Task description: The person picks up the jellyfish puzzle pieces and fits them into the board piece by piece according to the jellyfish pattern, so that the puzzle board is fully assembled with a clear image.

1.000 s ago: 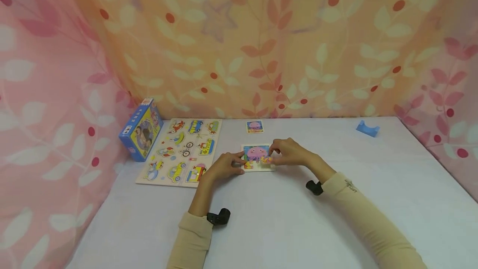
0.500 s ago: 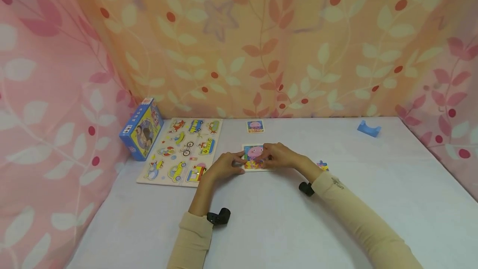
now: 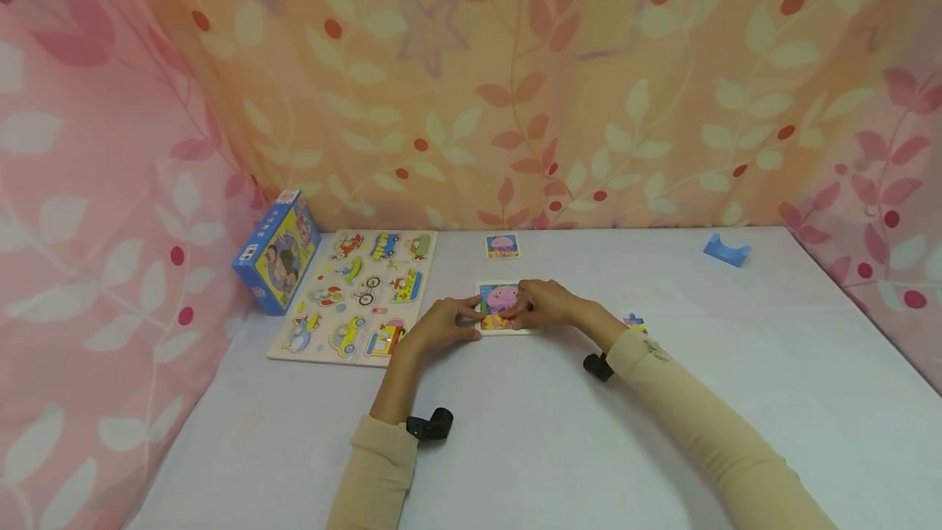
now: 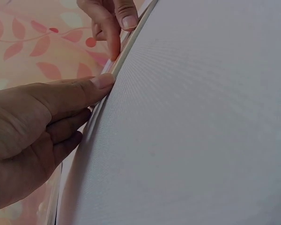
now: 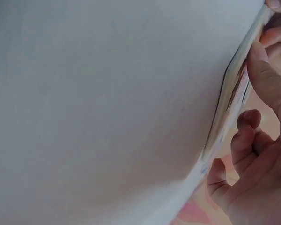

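Observation:
A small jigsaw puzzle board with a pink octopus picture lies mid-table in the head view. My left hand holds its left edge, the thumb at the near corner; the left wrist view shows that thumb against the rim. From the right, my right hand reaches over the board, thumb and index finger on a yellow-orange puzzle piece in the lower part of the picture. My hand hides the board's right side. In the right wrist view, the thumb touches the board's near edge and the other fingers are bent.
Beside my right wrist lies a loose blue-and-yellow puzzle piece. Behind the board is a small octopus picture card. A vehicle peg puzzle and an upright blue box occupy the left. A blue curved stand sits far right.
My right hand has moved left over the board with the yellow-orange piece, which now lies in the picture's lower part. The loose piece beside the wrist has come into view. My left hand stays put.

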